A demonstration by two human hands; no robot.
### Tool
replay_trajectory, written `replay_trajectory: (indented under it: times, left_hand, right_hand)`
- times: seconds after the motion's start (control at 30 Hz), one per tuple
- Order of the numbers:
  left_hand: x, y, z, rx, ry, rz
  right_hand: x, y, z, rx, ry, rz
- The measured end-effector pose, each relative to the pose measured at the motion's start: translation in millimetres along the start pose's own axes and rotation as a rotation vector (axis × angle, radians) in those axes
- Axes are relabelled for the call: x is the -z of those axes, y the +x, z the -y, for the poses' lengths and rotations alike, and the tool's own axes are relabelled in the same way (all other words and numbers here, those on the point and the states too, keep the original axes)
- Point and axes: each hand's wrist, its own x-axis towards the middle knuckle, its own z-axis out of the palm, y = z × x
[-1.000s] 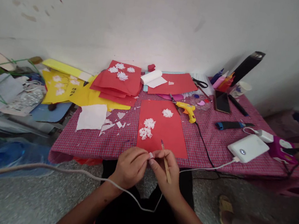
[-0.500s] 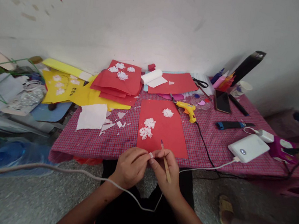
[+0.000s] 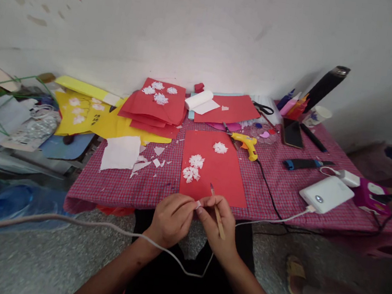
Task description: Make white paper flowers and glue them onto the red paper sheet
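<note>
A small white paper piece sits at the meeting of the person's fingertips, just off the near edge of a red sheet; it lies to the right of the left hand and to the left of the right hand, with both hands touching it, so neither is clearly nearer. The left hand pinches it, fingers curled; the right hand meets it with thumb and fingertip while also grasping a slender brush. The long axis of the brush slants from its dark point, away and to the left, back across the palm toward the wrist. Beyond the fingertips, the sheet runs lengthwise away from the person, smooth, matte and flat, bearing 3 ruffled white paper blossoms: 2 on its left side, a lower blossom and a middle blossom touching, and a far blossom well apart to the right. A yellow hard-bodied glue gun rests by the far right corner. On the checked cloth to the left lie a soft-looking, rough-edged white square and angular torn scraps.
</note>
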Motion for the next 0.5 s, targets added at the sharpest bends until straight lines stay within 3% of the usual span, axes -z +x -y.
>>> replay_trajectory:
  times: [0.37, 0.5]
  left_hand:
    - [-2.8, -2.5, 0.3, -0.016, -0.031, -0.004]
    - [-4.0, -4.5, -3.2, 0.085, -0.166, 0.011]
  right_hand:
    - [1.1, -0.6, -2.3, -0.008, 0.014, 0.005]
    - [2.2, 1.5, 0.1, -0.027, 0.013, -0.011]
